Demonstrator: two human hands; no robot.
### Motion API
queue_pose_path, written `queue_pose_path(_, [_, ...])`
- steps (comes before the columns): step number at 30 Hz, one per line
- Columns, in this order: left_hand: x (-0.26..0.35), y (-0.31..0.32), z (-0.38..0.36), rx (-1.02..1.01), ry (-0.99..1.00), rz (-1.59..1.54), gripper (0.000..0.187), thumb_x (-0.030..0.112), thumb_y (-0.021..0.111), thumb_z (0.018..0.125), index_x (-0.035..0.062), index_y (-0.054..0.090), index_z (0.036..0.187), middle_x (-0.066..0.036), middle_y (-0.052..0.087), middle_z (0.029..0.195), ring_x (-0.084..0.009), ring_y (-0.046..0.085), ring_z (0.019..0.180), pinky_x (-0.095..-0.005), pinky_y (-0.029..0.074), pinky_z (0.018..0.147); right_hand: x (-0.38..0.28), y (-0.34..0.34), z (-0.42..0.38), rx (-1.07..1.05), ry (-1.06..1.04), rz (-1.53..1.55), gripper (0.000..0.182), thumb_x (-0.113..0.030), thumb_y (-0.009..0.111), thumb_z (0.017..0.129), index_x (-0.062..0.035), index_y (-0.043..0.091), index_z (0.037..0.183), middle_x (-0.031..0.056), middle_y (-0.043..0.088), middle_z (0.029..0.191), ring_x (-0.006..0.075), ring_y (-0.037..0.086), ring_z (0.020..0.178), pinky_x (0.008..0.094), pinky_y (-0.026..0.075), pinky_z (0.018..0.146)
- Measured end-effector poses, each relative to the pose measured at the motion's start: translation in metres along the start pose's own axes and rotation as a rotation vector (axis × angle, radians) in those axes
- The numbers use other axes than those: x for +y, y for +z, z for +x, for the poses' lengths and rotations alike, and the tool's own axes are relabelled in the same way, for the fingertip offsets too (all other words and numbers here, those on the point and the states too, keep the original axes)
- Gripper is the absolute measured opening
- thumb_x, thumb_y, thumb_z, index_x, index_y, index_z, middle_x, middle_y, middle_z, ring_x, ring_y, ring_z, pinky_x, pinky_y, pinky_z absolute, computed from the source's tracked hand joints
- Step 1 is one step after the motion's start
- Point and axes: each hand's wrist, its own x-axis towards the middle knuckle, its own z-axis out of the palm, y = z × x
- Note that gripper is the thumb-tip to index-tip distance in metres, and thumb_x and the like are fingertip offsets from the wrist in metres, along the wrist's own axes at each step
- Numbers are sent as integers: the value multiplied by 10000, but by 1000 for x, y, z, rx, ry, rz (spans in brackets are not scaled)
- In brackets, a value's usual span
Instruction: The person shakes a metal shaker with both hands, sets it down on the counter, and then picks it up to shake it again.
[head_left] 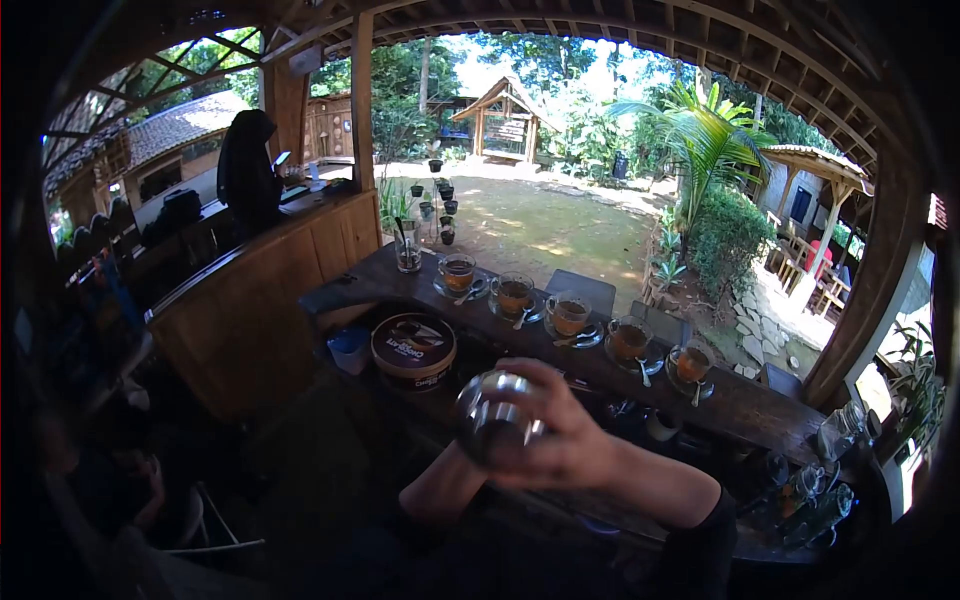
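Note:
My right hand (555, 425) is closed round a shiny metal shaker (497, 415), which is tilted and slightly blurred. Behind and below the shaker, my left forearm (445, 485) reaches up to it. The left hand's fingers are hidden, so its grip does not show. Beyond my hands, several glass cups of amber-brown drink, such as this glass cup (569, 317), stand on saucers in a row along the dark wooden counter (760, 425). Spoons, including this spoon (645, 373), lie on the saucers.
A round brown tub (413, 350) sits left of the shaker, beside a bluish container (349, 350). A glass (407, 248) with utensils stands at the counter's far left end. Glass bottles (815, 505) are at the right. Another person (250, 180) stands behind the wooden partition (270, 310).

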Motion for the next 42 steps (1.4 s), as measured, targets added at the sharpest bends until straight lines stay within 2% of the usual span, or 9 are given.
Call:
queue_pose_path(4, [15,44,-14,-466,-169,-10,349,367,398,897,91,531,1063,-131,474,996,-303,511,967,-465,497,791,-56,3,4,-247,-488,-358,371,-263,565,745,-365,458,1086,7,437,1243,388,420,1126,544,375,878])
queue_pose_path(8, [-7,10,-19,221,-10,-19,315,322,432,903,98,479,1119,-74,491,1126,-201,526,985,-353,460,864,2,-1,-16,-172,-55,-122,640,-145,713,629,-332,391,1149,100,452,1202,400,442,1088,513,390,869])
queue_pose_path(10, [-14,-23,1,-48,-2,127,314,286,400,920,113,414,1182,-63,485,1132,-181,487,1056,-363,442,889,20,0,-17,114,313,88,629,-202,773,609,-245,450,1148,139,430,1208,413,431,1083,500,408,840])
queue_pose_path(16, [-8,62,-15,-546,-146,35,397,396,363,902,75,525,1073,-129,452,1013,-307,500,929,-451,495,784,-78,-22,1,-311,-603,-315,253,-260,519,789,-211,530,1036,-10,465,1195,330,428,1150,525,387,880])
queue_pose_path(23, [-63,2,0,346,-110,39,259,315,499,869,143,516,1062,-72,551,1042,-218,552,967,-389,487,792,-9,-44,-36,84,435,227,455,-168,726,647,-197,534,1059,162,463,1170,387,426,1114,521,393,852])
queue_pose_path(30, [-78,73,-26,-649,-120,66,351,406,391,905,144,512,1104,-85,413,1036,-291,426,948,-474,446,843,-113,-77,-39,-300,-647,-397,294,-290,514,791,-369,477,1072,12,423,1242,399,388,1144,552,403,848])
queue_pose_path(34, [-105,-6,-26,108,-68,-97,391,380,440,880,101,453,1155,-83,451,1108,-216,457,1072,-394,414,929,-67,-92,-52,-80,-267,-16,468,-198,681,655,-185,515,1092,77,443,1200,342,407,1118,489,383,880])
queue_pose_path(36, [-144,40,-21,-8,40,113,404,340,537,841,112,442,1160,-59,492,1125,-156,467,1086,-336,389,931,-45,-94,-71,107,274,96,581,-194,721,602,-172,483,1132,124,438,1192,368,403,1097,450,380,888])
queue_pose_path(42, [-159,98,-54,-460,-86,98,366,405,379,905,81,494,1030,-116,410,932,-314,498,915,-497,490,777,-163,-133,-91,-288,-574,-82,495,-138,593,705,-350,433,1123,68,436,1215,389,408,1114,576,384,838])
